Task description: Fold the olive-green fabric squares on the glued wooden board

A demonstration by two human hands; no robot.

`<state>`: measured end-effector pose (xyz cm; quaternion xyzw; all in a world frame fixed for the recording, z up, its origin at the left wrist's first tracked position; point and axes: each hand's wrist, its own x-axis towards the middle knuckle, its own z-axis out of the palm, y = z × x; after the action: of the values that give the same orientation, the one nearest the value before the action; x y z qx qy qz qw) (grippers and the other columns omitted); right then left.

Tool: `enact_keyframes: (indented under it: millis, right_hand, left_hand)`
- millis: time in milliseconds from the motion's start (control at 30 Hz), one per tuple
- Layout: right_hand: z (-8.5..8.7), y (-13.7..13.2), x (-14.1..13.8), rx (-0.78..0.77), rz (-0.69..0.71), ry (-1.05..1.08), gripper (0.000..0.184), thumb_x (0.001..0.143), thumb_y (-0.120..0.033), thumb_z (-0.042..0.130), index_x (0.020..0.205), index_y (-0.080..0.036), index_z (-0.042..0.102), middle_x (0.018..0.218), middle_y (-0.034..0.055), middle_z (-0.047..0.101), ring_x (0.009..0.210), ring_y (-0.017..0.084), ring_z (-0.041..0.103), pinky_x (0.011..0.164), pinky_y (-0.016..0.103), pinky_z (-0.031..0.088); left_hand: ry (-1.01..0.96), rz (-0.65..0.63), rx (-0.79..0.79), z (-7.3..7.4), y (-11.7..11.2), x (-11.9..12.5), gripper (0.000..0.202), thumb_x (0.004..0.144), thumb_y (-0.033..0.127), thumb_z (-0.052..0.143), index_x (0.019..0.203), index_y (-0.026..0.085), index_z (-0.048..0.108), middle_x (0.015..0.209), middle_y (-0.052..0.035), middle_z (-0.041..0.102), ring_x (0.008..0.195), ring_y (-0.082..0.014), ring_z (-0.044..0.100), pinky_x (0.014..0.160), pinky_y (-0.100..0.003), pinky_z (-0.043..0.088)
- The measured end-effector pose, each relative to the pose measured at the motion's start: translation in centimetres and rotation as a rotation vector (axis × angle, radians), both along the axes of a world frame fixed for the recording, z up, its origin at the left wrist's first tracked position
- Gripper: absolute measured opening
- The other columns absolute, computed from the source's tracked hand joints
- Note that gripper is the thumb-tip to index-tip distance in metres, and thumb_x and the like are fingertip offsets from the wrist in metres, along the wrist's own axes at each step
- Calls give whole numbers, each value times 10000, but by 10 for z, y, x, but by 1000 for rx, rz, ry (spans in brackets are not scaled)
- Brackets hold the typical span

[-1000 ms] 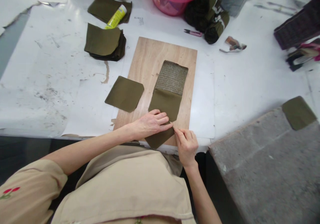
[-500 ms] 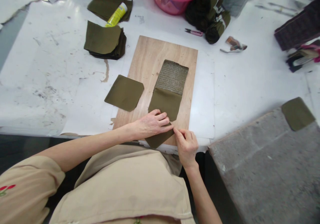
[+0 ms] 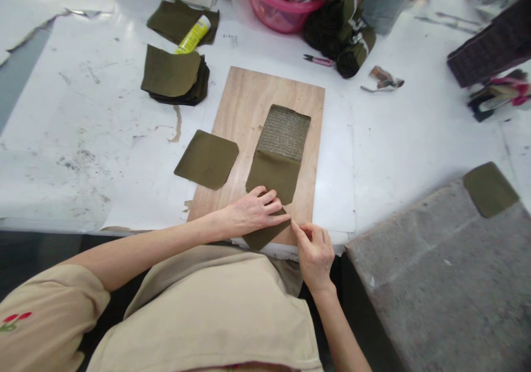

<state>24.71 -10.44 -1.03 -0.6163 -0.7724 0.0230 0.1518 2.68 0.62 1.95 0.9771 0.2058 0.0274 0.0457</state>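
Note:
My left hand (image 3: 255, 214) lies with fingers stretched out over a small olive fabric piece (image 3: 261, 238) at the near edge of a wooden board (image 3: 238, 98). At that piece's right corner, the thumb and fingers of my right hand (image 3: 316, 253) are pinched together. Just beyond my left hand is a larger olive fabric piece (image 3: 274, 175); its far part shows a speckled, ribbed grey surface. Another olive piece with cut corners (image 3: 209, 160) overlaps the board's left edge. My left hand covers part of the small piece.
Olive piece stacks (image 3: 172, 73) lie at the back left, near a yellow tube (image 3: 194, 35). Behind the board are a pink basin (image 3: 274, 15), dark yarn (image 3: 350, 51) and pink snips (image 3: 318, 60). A grey slab (image 3: 448, 261) bearing one olive piece (image 3: 490, 189) stands at right.
The view has shifted slightly, so the tabletop things sit a little lower. My right hand has moved slightly right and down, still pinched at the small piece's corner. My left hand stays flat on it.

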Motion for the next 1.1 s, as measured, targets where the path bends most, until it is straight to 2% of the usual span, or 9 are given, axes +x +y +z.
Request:
enact_keyframes:
  millis: [133, 233, 400, 633, 800, 867, 933, 1100]
  right_hand:
    - [7, 1, -1, 0, -53, 39, 294, 926, -127, 522, 1128, -257, 690, 916, 48, 628, 839, 155, 506, 773, 280, 406]
    - [10, 6, -8, 14, -82, 49, 308, 928, -127, 510, 1153, -255, 677, 942, 53, 639, 856, 160, 520, 788, 297, 403]
    - [5, 14, -22, 14, -67, 64, 268, 929, -190, 545, 1147, -266, 680, 1012, 64, 646, 923, 185, 532, 821, 324, 395]
    - [1, 7, -13, -1, -51, 30, 283, 925, -201, 560, 1166, -302, 668, 1069, 65, 631, 981, 199, 530, 852, 337, 400]
    - [13, 11, -11, -36, -107, 106, 134, 922, -276, 574, 948, -238, 700, 954, 45, 645, 895, 183, 546, 804, 320, 409]
    - [18, 19, -17, -41, -120, 147, 150, 932, -301, 555, 918, -220, 681, 942, 46, 645, 883, 179, 550, 810, 314, 420]
    - [20, 30, -27, -58, -124, 172, 174, 943, -325, 530, 974, -217, 663, 967, 53, 644, 904, 185, 554, 818, 309, 430]
    - [15, 54, -55, -125, -171, 128, 234, 941, -397, 512, 1042, -213, 616, 960, 67, 651, 898, 218, 566, 773, 331, 424]
  left_hand:
    - [-13, -3, -8, 0, 1, -2, 414, 950, 174, 485, 1339, 313, 456, 1091, -76, 578, 1080, -248, 500, 910, -400, 385]
    - [-22, -7, -3, -2, 1, -3, 397, 965, 170, 454, 1341, 297, 454, 1100, -81, 580, 1084, -244, 505, 923, -400, 382]
    - [-60, 14, 23, -10, 1, -6, 303, 979, 169, 437, 1265, 220, 522, 1140, -89, 594, 1109, -222, 521, 966, -385, 379]
    - [-116, 188, 87, -17, 5, -25, 269, 941, 110, 494, 1197, 145, 572, 1158, -105, 606, 1142, -233, 526, 985, -393, 400]
    - [-225, 353, 108, -22, 8, -35, 147, 940, 183, 526, 1032, 147, 635, 1034, -88, 610, 1083, -233, 537, 942, -371, 443]
    - [-263, 394, 91, -24, 6, -36, 137, 949, 212, 515, 974, 156, 638, 1000, -77, 609, 1047, -226, 545, 920, -366, 456]
    - [-281, 415, 70, -26, 5, -36, 133, 950, 221, 512, 941, 161, 631, 984, -73, 608, 1031, -224, 547, 916, -370, 459]
    - [-284, 446, 32, -27, 1, -35, 110, 942, 218, 524, 900, 167, 612, 967, -67, 602, 1027, -228, 544, 920, -381, 462]
